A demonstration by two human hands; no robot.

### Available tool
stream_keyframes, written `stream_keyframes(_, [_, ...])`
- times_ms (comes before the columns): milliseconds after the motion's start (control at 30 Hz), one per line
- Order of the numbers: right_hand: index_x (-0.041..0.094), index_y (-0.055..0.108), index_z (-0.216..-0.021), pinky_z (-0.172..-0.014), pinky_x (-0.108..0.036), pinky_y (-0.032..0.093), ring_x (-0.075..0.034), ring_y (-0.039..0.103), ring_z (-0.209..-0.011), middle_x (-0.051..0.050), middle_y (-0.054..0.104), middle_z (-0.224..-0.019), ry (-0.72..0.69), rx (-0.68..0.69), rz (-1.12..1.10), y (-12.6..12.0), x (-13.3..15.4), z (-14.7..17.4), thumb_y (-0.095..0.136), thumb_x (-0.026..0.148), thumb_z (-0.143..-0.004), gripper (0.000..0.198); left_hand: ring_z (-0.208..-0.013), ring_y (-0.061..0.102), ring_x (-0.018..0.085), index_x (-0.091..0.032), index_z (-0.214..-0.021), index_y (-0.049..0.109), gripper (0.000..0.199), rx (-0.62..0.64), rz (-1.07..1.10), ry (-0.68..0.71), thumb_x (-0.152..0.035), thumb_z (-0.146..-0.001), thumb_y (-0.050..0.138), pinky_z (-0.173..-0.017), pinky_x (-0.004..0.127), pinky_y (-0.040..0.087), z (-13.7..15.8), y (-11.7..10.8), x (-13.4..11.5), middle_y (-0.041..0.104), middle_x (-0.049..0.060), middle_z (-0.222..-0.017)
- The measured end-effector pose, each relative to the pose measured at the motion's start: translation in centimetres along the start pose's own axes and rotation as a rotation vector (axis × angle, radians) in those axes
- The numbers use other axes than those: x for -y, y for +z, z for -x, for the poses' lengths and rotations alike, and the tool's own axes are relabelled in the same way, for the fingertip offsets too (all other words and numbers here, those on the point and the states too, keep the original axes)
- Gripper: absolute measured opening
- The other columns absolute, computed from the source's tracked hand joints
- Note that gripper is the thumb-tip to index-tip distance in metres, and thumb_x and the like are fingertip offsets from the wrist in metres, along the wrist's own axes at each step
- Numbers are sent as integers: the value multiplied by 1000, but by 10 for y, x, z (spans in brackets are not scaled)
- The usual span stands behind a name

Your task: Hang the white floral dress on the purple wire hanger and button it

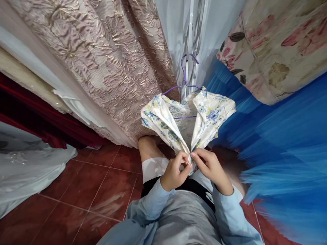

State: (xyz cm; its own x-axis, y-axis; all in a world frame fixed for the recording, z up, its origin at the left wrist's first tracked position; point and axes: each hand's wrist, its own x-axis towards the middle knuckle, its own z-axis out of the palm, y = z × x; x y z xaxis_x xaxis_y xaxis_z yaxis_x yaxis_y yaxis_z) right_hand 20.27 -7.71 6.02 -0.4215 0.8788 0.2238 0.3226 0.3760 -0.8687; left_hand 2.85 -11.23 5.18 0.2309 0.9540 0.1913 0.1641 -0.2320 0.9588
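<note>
A white shirt (166, 126) with a blue and yellow floral print hangs in front of me on a purple hanger (184, 76). Its collar lies spread, and the two front edges run down to meet in a V. My left hand (177, 170) pinches the left front edge where they meet. On the other edge, at the same spot, are the closed fingertips of my right hand (211, 166). The fingers of both hands nearly touch. Whether a button sits between them is too small to make out. The lower part of the shirt is hidden behind my hands.
Pink-gold embossed fabric (112, 58) hangs at the left, beside dark red cloth (33, 109) and white cloth (30, 170). Blue tulle (286, 146) and a floral cloth (276, 51) hang at the right. White metal bars (190, 37) stand behind the hanger. Red tiles (107, 187) cover the floor.
</note>
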Motion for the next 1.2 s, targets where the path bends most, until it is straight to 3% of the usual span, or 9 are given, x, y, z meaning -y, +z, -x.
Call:
stream_keyframes(167, [20,55,-77,-65,-29,38,-16,52,-66,-1,55,-71,-233,-148,207,-18,-2,-38,51,29,-104,28,-61,47,10,-21,-87,39,17,61,-31,25,-21,-94,55,-63,23,35,-2,-5,1,43,-6,-70])
stream_keyframes(367, [21,58,-76,-66,-33,37,-20,52,-67,-3,52,-67,-448,-193,462,-49,11,-129,50,40,-103,34,-61,44,9,-20,-86,41,16,68,-64,7,-22,-93,54,-63,23,34,-1,-15,1,42,-5,-72])
stream_keyframes(600, [22,58,-78,-74,-34,41,-23,59,-80,-5,56,-74,-437,-251,576,-70,24,-203,52,54,-99,39,-62,47,11,-21,-82,40,19,73,-111,-30,-27,-95,52,-63,24,37,10,-13,2,45,-4,-70])
stream_keyframes(800, [26,52,-76,-72,-37,44,-29,62,-88,-8,59,-75,-350,-280,510,-73,30,-206,55,54,-97,35,-70,60,14,-21,-89,51,13,213,-262,-62,-31,-98,52,-70,25,44,8,-25,8,60,-1,-76])
stream_keyframes(900, [27,52,-78,-67,-37,44,-29,62,-86,-7,59,-73,-303,-307,454,-68,36,-192,53,52,-99,32,-65,61,13,-21,-105,58,13,206,-307,-23,-31,-100,52,-69,25,45,-20,-53,6,64,-2,-74])
stream_keyframes(967, [26,52,-78,-66,-36,42,-27,62,-81,-6,58,-72,-289,-320,446,-66,40,-182,53,50,-99,32,-68,61,14,-20,-110,60,18,-12,-303,100,-34,-100,56,-71,25,47,-53,-73,-2,65,0,-78])
stream_keyframes(1067, [24,53,-77,-66,-33,40,-22,59,-76,-4,57,-72,-283,-337,396,-62,44,-173,55,47,-100,32,-97,65,20,-20,-112,63,21,-304,-178,216,-32,-95,66,-87,30,51,-116,-96,-20,65,6,-96])
stream_keyframes(1133, [23,54,-76,-65,-31,38,-17,54,-69,-2,56,-70,-270,-364,333,-61,43,-171,58,43,-100,32,-112,62,25,-21,-105,65,19,-328,-100,204,-27,-89,74,-94,33,51,-156,-104,-32,64,7,-99])
stream_keyframes(1200, [21,55,-74,-61,-29,36,-13,48,-63,0,53,-65,-231,-395,256,-59,41,-172,61,38,-99,31,-114,62,26,-20,-93,65,8,-278,-45,168,-22,-91,72,-97,37,51,-183,-105,-39,61,6,-94])
